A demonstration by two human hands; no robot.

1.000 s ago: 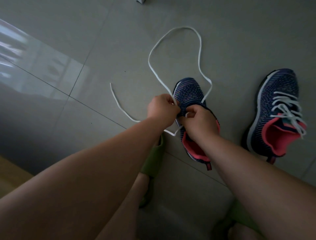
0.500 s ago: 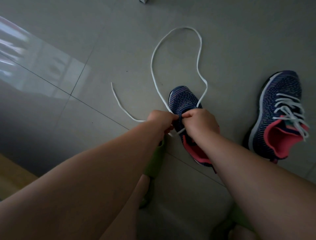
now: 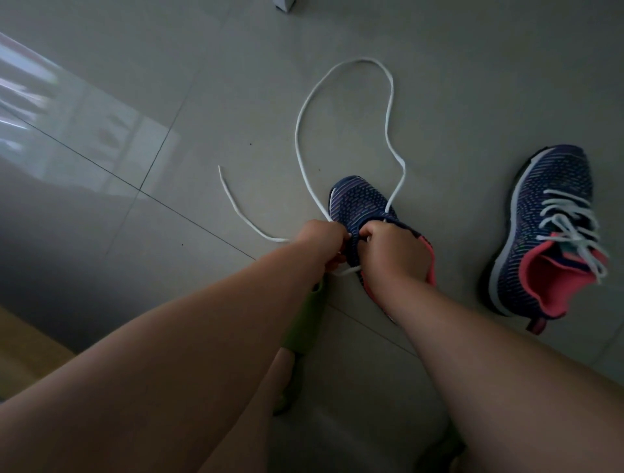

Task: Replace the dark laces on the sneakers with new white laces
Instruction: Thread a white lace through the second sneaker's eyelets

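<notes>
Both hands, the left hand [image 3: 322,236] and right hand [image 3: 393,248], are curled tight on the white lace [image 3: 305,111] over the near shoe [image 3: 359,202]. If pulled too hard, one end could be dragged out.

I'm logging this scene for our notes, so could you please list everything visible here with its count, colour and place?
Sneaker being laced: one, navy with pink lining, centre floor, under both hands.
Laced sneaker: one, navy with pink lining, white laces, right.
Loose white lace: one, looping on the floor beyond the centre sneaker, one end trailing left.
Green slipper: one, partly hidden below the left forearm.
Small pale object: one, top edge, unclear.
Tiled floor: grey, glossy.
Left hand: grips the lace.
Right hand: curled at the sneaker's eyelets.
</notes>
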